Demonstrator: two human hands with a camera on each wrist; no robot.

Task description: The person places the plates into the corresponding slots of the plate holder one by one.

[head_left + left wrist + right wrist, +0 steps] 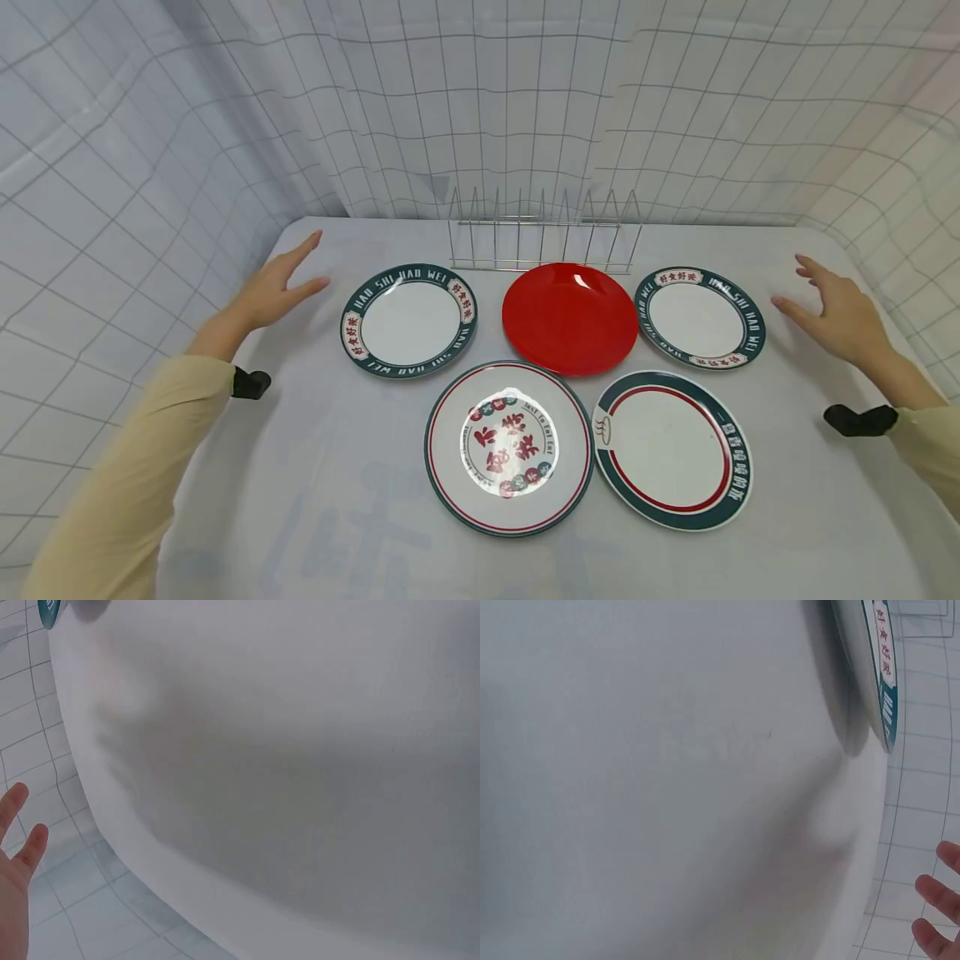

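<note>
My left hand (281, 283) hovers open above the table's left side, fingers straight, just left of a green-rimmed lettered plate (409, 321). My right hand (836, 312) hovers open at the right, next to a matching green-rimmed plate (699, 317). Between those plates lies a red plate (569, 317). Nearer to me sit a plate with red characters (509, 446) and a plate with a green and red rim (672, 450). In the left wrist view only fingertips (16, 855) show; in the right wrist view fingertips (937, 900) and a plate edge (870, 667).
A wire plate rack (542, 233) stands at the back of the white-clothed table (315, 467), behind the red plate. Checked white cloth (120, 167) hangs round the table on all sides.
</note>
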